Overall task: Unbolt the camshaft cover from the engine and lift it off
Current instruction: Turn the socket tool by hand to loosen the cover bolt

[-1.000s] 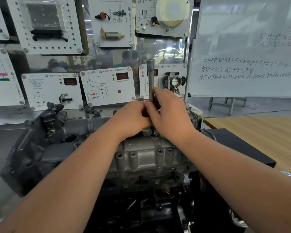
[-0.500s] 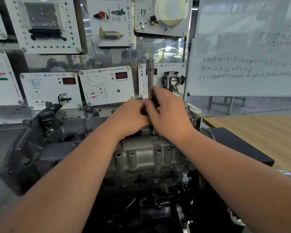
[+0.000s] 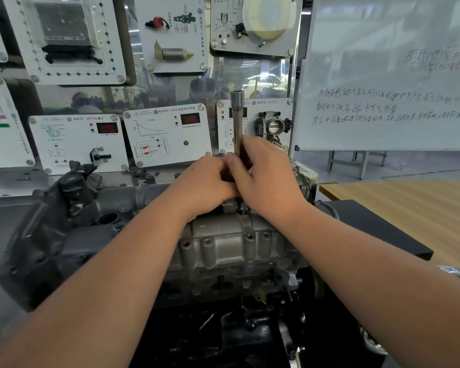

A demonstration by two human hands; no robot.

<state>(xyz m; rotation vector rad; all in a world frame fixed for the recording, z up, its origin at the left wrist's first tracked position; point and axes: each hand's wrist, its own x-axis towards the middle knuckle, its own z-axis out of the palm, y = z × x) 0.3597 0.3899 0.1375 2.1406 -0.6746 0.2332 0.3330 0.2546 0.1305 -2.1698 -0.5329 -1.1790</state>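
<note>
Head view. Camshaft cover point(image 3: 239, 248): grey cast metal, seated on engine point(image 3: 64, 235), centre frame. Socket wrench point(image 3: 237, 120): upright above cover's far edge. Left hand point(image 3: 205, 184), right hand point(image 3: 266, 179): both wrapped around wrench shaft, touching each other.

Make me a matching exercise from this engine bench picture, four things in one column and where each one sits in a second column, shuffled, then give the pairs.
Things
1. long steel socket extension bar
2. large whiteboard with handwriting
3. pale wooden table top
4. grey cast-metal camshaft cover

Places
A. far right, behind the black bench
B. upright between both hands
C. below the wrists, on the engine
D. upper right, on a stand

Pairs: 1-B, 2-D, 3-A, 4-C
</note>
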